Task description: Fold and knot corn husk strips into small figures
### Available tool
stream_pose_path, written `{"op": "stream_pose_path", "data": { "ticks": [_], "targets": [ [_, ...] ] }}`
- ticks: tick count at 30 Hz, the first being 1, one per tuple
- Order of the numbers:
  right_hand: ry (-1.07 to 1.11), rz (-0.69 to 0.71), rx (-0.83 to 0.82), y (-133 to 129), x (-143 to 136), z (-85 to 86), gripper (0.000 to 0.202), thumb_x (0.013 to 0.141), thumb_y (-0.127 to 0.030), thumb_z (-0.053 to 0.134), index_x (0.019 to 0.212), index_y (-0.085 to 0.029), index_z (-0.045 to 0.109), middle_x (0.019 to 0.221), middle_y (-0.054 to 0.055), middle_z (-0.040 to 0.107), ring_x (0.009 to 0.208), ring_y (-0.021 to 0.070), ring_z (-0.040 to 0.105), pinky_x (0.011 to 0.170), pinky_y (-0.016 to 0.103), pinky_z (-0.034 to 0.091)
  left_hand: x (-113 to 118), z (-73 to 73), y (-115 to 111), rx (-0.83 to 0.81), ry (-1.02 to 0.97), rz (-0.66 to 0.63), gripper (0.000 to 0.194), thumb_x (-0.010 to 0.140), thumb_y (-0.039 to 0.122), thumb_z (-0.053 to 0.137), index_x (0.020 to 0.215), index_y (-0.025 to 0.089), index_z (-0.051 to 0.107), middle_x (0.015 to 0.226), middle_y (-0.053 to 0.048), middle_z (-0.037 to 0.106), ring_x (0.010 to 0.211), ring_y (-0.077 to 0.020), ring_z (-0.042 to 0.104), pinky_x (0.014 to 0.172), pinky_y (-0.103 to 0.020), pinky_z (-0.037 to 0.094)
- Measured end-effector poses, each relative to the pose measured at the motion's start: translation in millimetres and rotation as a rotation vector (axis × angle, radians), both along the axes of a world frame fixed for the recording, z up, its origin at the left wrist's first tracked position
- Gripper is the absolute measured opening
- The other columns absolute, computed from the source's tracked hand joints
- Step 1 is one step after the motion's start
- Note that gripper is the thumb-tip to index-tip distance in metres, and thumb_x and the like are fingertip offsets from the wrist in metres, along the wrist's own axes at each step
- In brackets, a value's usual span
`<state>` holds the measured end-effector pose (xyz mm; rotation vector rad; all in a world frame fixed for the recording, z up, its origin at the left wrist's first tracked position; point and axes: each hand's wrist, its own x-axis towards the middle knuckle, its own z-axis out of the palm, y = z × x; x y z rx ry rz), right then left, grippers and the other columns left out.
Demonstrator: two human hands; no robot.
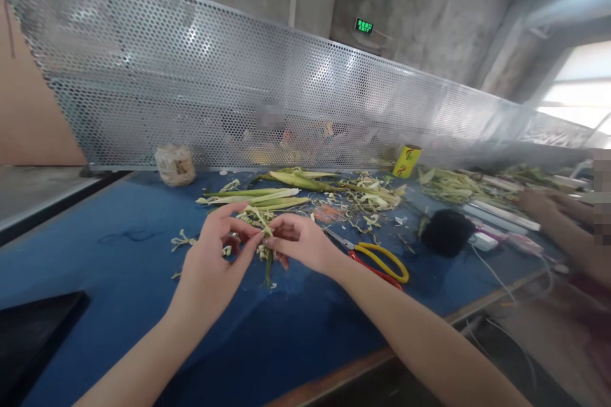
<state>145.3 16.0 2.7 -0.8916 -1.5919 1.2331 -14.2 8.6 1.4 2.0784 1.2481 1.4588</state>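
My left hand (214, 245) and my right hand (300, 241) meet over the blue table, their fingertips pinching a narrow pale-green leaf strip (260, 216) between them. Below the fingers hangs a darker green end (268, 270). Fingers hide part of the strip, so I cannot tell whether it is knotted or folded. Behind my hands, long green leaf pieces (258, 197) lie in a loose bundle, with curled scraps (184, 240) to the left. To the right of my right hand lie scissors (382, 261) with one yellow and one red handle, blades toward the leaves.
A plastic-wrapped roll (175, 165) and a yellow can (407, 161) stand near the perforated metal screen (238, 76). A black fuzzy object (447, 232) and cables (494, 273) lie right, near a co-worker's blurred arms (563, 216). A dark tray-like object (38, 331) sits front left.
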Motion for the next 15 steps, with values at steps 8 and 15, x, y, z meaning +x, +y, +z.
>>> {"op": "stream_pose_path", "data": {
  "ticks": [8, 15],
  "targets": [
    [0.122, 0.03, -0.031, 4.8, 2.6, 1.8, 0.021, 0.067, -0.027, 0.065, 0.08, -0.017, 0.051, 0.059, -0.004, 0.055, 0.051, 0.0103, 0.057, 0.039, 0.021, 0.047, 2.4, 3.3, 1.3, -0.078, -0.161, -0.102, 0.044, 0.073, 0.033, 0.058, 0.111, 0.022, 0.041, 0.076, 0.001, 0.059, 0.066, -0.0138, 0.059, 0.06, -0.026, 0.05],
    [0.023, 0.005, 0.031, 4.0, 4.8, 2.9, 0.019, 0.078, -0.031, 0.054, 0.067, -0.015, 0.055, 0.059, -0.002, 0.056, 0.05, 0.0084, 0.054, 0.042, 0.019, 0.046, 2.1, 2.3, 1.4, -0.085, -0.179, -0.13, 0.036, 0.074, 0.032, 0.057, 0.106, 0.021, 0.044, 0.082, 0.0, 0.057, 0.067, -0.0124, 0.059, 0.061, -0.026, 0.051]
  ]
}}
